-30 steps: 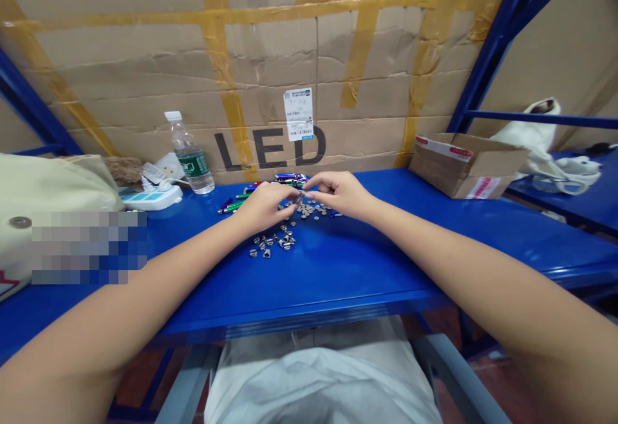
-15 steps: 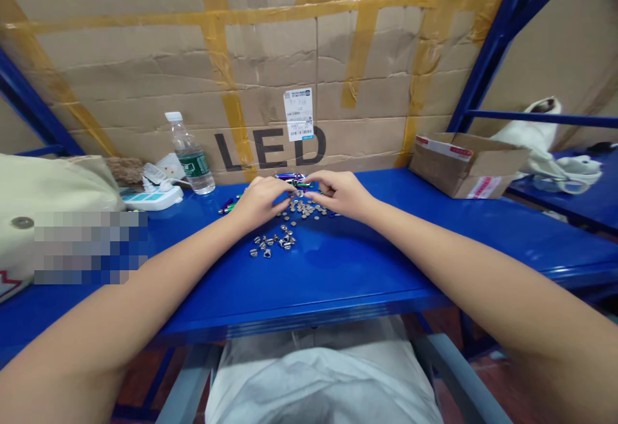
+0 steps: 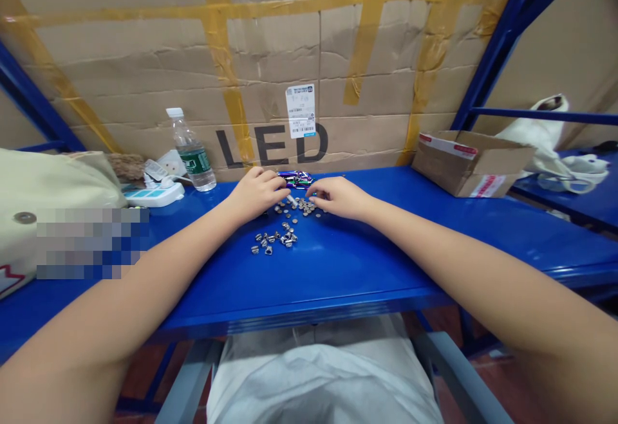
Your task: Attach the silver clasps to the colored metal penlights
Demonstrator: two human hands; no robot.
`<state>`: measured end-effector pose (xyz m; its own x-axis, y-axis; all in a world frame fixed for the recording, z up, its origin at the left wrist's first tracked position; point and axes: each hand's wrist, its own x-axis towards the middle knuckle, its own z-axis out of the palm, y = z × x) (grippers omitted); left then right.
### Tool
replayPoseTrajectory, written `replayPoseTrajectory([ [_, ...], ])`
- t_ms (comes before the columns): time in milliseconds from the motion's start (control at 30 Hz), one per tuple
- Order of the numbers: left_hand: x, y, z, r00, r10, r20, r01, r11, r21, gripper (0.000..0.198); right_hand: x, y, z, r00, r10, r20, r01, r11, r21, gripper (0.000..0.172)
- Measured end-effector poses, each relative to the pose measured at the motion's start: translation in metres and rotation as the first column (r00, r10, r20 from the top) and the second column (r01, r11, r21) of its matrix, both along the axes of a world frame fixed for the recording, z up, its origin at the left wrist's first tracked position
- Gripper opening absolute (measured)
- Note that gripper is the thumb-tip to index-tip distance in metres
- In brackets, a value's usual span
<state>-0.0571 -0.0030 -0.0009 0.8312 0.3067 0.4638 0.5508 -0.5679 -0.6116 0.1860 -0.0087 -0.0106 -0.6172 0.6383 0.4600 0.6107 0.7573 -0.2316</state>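
Across the shiny blue tabletop from me stands brown cardboard w/ yellow tape strips, a white label & big blk "LED" lettering, behind slanted blue frame posts L & R, w/ grey chair arms by the near edge & reddish flr showing underneath.

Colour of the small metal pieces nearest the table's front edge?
The small metal pieces are shiny silver; best seen in the head view.

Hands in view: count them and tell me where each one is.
2: the left hand at the left edge of the scattered metal discs, the right hand at their right edge. Neither is hidden.
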Motion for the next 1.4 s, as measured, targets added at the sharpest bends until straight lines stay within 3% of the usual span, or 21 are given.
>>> replayPoseTrajectory([
  [167,-0.002,-0.003,0.007,0.989,-0.037,-0.142,0.053,0.992,0.113,0.025,0.004,0.004,0.001,0.998,-0.033,0.059,0.034,0.999,-0.020,0.019],
  [367,0.006,-0.010,0.007,0.972,-0.062,-0.225,0.110,0.972,0.208,0.023,0.000,0.000,-0.001,0.990,0.040,0.136,-0.039,0.999,-0.008,0.018],
  [633,0.005,-0.009,0.009,0.981,-0.065,-0.181,0.118,0.945,0.303,0.022,-0.013,0.008,-0.014,0.981,0.015,0.193,-0.017,1.000,0.012,0.022],
  [900,0.012,-0.009,0.005,0.968,-0.129,-0.215,0.175,0.962,0.211,0.020,-0.015,0.007,-0.013,0.984,0.010,0.179,-0.008,1.000,-0.010,0.019],
  [1233,0.012,-0.010,0.004,0.978,-0.045,-0.202,0.063,0.995,0.082,0.027,-0.012,0.006,-0.013,0.998,-0.009,0.064,0.010,1.000,-0.015,0.013],
  [1400,0.011,-0.011,0.008,0.994,-0.051,-0.101,0.056,0.998,0.040,0.026,-0.008,0.000,-0.003,1.000,-0.003,-0.008,0.003,0.999,-0.037,0.013],
])
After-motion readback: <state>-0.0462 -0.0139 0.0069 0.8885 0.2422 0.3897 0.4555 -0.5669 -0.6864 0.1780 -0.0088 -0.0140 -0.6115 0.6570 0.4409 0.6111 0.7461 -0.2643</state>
